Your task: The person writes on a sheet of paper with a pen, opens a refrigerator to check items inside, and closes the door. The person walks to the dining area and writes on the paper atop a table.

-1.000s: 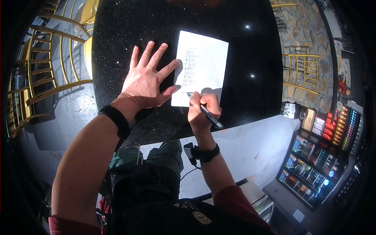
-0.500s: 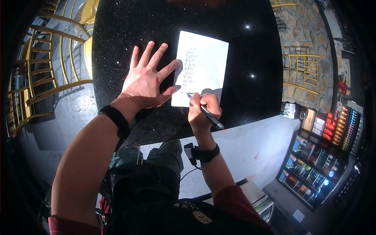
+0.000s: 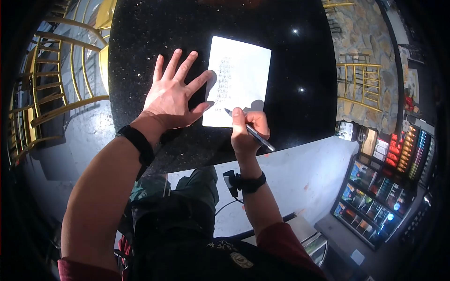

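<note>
A white sheet of paper [image 3: 248,70] lies on the black speckled table [image 3: 300,61], with a column of handwritten lines down its left part. My left hand [image 3: 173,96] is spread flat on the table, its index fingertip and thumb at the paper's left edge. Near the lower edge of the sheet, my right hand [image 3: 249,131] grips a dark pen [image 3: 258,137]. The pen's tip is close over the paper, just right of the lowest short line of writing. Both wrists wear black bands, and the right one carries a small box with a cable.
Yellow-framed chairs [image 3: 70,70] stand left of the table. Another yellow chair [image 3: 361,84] is on the stone-patterned floor at right. A lit drinks cooler [image 3: 370,201] and shelves of bottles [image 3: 408,150] are at the lower right.
My right hand and the pen have shifted slightly right along the bottom line, where more writing shows. My left hand stays spread in place at the paper's edge.
</note>
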The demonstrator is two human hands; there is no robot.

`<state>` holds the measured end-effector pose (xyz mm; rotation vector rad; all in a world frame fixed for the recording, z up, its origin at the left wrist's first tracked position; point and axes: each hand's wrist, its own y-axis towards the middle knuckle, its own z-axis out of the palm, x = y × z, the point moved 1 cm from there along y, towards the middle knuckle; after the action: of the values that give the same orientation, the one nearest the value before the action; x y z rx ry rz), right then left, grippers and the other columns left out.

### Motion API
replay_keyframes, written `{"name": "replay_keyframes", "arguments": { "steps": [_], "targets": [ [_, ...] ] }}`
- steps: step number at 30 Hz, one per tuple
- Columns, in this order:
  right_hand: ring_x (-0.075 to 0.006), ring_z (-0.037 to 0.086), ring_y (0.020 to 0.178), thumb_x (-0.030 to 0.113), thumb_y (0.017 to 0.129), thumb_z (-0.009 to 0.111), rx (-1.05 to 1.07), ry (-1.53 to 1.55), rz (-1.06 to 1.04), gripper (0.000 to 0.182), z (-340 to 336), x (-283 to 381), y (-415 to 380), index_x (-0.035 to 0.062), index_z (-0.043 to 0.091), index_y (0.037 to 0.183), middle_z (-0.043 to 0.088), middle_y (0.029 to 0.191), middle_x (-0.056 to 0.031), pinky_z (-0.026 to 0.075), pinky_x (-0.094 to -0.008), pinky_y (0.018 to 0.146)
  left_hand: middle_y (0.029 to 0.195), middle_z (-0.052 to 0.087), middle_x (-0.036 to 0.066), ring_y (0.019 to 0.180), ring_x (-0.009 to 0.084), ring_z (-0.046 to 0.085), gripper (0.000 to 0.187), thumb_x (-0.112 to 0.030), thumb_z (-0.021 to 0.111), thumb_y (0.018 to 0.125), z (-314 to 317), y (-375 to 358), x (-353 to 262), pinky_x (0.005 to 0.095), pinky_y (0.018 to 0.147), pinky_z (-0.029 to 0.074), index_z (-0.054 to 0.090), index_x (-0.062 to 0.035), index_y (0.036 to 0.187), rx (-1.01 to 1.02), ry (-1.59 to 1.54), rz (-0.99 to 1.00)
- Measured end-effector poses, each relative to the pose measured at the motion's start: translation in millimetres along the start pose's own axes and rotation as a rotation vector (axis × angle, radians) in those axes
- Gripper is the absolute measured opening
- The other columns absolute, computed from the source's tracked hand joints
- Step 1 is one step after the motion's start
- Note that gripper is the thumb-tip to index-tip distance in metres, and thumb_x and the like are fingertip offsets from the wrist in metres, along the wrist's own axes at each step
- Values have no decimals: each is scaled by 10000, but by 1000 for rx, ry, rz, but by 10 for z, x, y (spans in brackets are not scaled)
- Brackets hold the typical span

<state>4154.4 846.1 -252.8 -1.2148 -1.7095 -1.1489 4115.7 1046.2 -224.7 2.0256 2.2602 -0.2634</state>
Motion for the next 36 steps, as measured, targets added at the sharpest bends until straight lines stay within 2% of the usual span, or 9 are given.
{"name": "replay_keyframes", "arguments": {
  "steps": [6, 8, 15, 17, 20, 23, 36],
  "targets": [
    [-104, 558, 511, 10, 773, 734, -32, -31, -80, 243, 21, -28, 10, 52, 496, 748, 579, 593, -45, 428, -232, 508, 1594, 225, 128, 1480, 395, 133, 603, -578, 563, 874, -7, 17, -3, 614, 1180, 68, 473, -345, 1423, -15, -4, 30],
    [-102, 559, 516, 8, 772, 726, 35, -27, -117, 245, 1, -38, 9, 54, 487, 742, 583, 597, -46, 428, -232, 509, 1594, 225, 127, 1480, 398, 132, 599, -580, 559, 876, -10, 15, -2, 617, 1179, 68, 476, -347, 1421, 6, 8, 29],
    [-90, 533, 515, 26, 786, 723, 32, -17, -109, 243, 2, -58, 12, 49, 487, 734, 563, 588, -35, 410, -221, 516, 1596, 217, 128, 1480, 397, 130, 674, -663, 577, 831, -20, 24, -8, 614, 1179, 57, 478, -353, 1420, 7, -1, 24],
    [-66, 491, 483, 30, 775, 738, 1, 4, -81, 241, 19, -70, 10, 59, 505, 723, 536, 555, -14, 379, -212, 471, 1597, 215, 127, 1480, 397, 129, 694, -681, 582, 817, -30, 26, -9, 613, 1180, 56, 477, -356, 1421, 15, 0, 25],
    [-60, 483, 484, 32, 773, 740, -39, -9, -85, 246, 31, -68, 7, 60, 501, 722, 535, 557, -11, 377, -208, 473, 1599, 209, 125, 1482, 395, 124, 712, -695, 588, 805, -28, 31, -10, 611, 1181, 55, 472, -363, 1423, 24, 9, 19],
    [-86, 535, 532, 34, 793, 725, -24, -10, -123, 226, 14, -10, 17, 47, 502, 762, 574, 619, -33, 420, -222, 531, 1602, 201, 122, 1483, 392, 120, 713, -695, 586, 806, -26, 30, -13, 611, 1182, 51, 465, -368, 1428, 28, 22, 18],
    [-105, 549, 507, 8, 773, 722, 39, -54, -117, 238, -3, -52, 17, 50, 491, 730, 572, 589, -51, 422, -228, 509, 1602, 201, 124, 1482, 392, 125, 721, -688, 595, 801, -23, 30, -10, 613, 1181, 52, 466, -358, 1430, 23, 13, 21]
  ]
}}
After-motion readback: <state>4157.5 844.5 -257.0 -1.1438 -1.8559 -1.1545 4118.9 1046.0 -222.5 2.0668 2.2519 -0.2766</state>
